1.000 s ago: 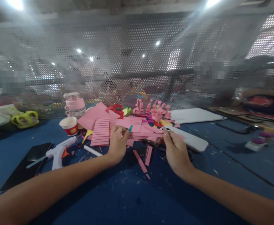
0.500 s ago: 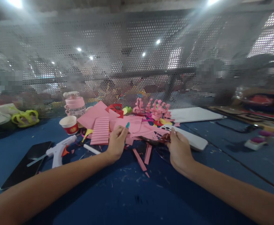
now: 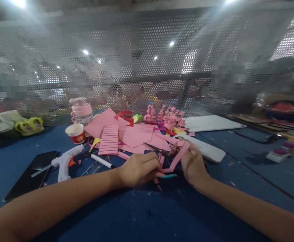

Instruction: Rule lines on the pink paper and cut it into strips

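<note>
My left hand point(image 3: 142, 169) is low over the table, its fingers closed at the lower end of a pink strip point(image 3: 179, 157). That strip bends up towards my right hand point(image 3: 194, 164), whose fingers are closed round dark scissors point(image 3: 159, 149). The blades point left above pink scraps, and the handles are mostly hidden by the hand and strip. Whether my right fingers also grip the strip's upper end, I cannot tell. Behind both hands lie pink sheets point(image 3: 137, 134) and a pink piece marked with dark parallel lines point(image 3: 108, 141).
To the left are a white glue gun point(image 3: 67, 159), a black phone point(image 3: 33, 171), a white marker point(image 3: 101, 160) and a paper cup point(image 3: 76, 133). Several pink curled figures point(image 3: 170, 117) stand at the back. A white phone-shaped object point(image 3: 207, 148) lies beside my right hand.
My left hand has come down and right from beside the pink sheets to the loose strips, and now holds one raised. The scissors blades now show clearly, pointing left.
</note>
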A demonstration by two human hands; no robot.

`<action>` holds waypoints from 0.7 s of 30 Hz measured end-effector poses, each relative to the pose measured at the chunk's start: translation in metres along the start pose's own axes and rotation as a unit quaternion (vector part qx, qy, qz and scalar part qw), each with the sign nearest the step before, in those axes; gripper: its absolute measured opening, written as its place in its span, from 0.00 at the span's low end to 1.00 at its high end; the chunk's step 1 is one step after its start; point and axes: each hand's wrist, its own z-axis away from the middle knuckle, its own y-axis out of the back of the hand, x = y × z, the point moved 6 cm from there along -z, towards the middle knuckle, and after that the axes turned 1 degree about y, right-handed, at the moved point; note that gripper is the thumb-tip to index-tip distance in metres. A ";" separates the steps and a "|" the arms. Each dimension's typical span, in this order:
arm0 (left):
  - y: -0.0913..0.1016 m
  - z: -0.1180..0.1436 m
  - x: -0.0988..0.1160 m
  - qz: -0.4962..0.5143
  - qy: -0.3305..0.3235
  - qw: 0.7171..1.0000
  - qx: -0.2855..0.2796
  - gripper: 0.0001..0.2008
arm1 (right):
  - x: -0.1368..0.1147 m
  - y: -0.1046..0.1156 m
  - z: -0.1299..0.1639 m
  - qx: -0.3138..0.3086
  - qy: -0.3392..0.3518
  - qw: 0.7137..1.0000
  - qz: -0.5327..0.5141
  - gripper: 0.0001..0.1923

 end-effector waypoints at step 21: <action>-0.006 0.001 -0.019 -0.049 0.111 0.993 0.001 0.15 | -0.051 -0.030 0.043 -0.256 0.362 0.876 0.189 0.11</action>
